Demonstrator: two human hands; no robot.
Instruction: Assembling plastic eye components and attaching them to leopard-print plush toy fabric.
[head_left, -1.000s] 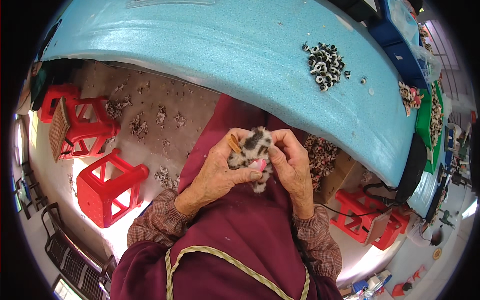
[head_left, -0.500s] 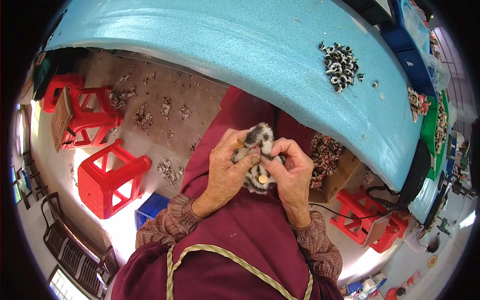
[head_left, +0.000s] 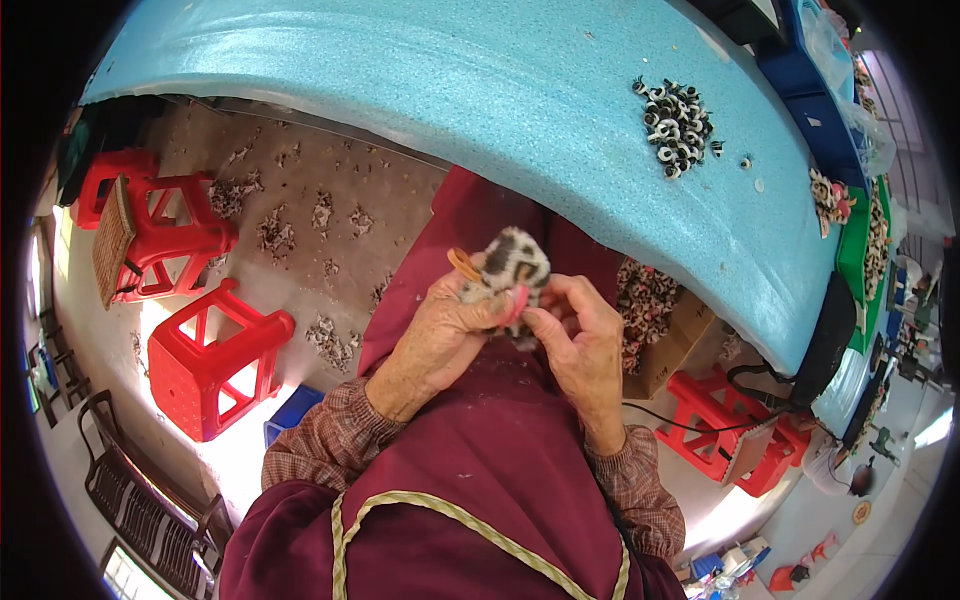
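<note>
Leopard-print plush piece (head_left: 512,262) pinched between left hand (head_left: 452,325) and right hand (head_left: 575,335); unfinished. Ring pile (head_left: 677,126) at 1 o'clock on blue table (head_left: 450,90), untouched.

Ahead: the blue table (head_left: 480,90) edge arches just past both hands.
Tabletop: mostly bare; pile of rings (head_left: 677,125) sits far right.
Right: cardboard box (head_left: 665,335) crowds close.
Left: red stools (head_left: 205,365) well apart.

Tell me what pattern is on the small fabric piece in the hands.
Leopard-like dark spots on pale fabric piece, with a pink bit; head view.
</note>
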